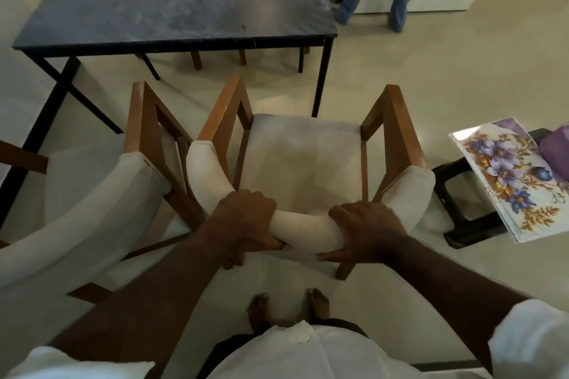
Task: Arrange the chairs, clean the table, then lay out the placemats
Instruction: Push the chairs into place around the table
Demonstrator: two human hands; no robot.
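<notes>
left hand (246, 218) and right hand (366, 231) clasp the padded back of a wooden chair (301, 157) facing the dark worktop (172, 0) — floral placemats (505, 175) nearby.

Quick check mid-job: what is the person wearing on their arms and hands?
The left hand and right hand are bare: no gloves, rings or watch visible. Both forearms are bare too. The white left sleeve and right sleeve end near the elbows, matching the white shirt.
</notes>
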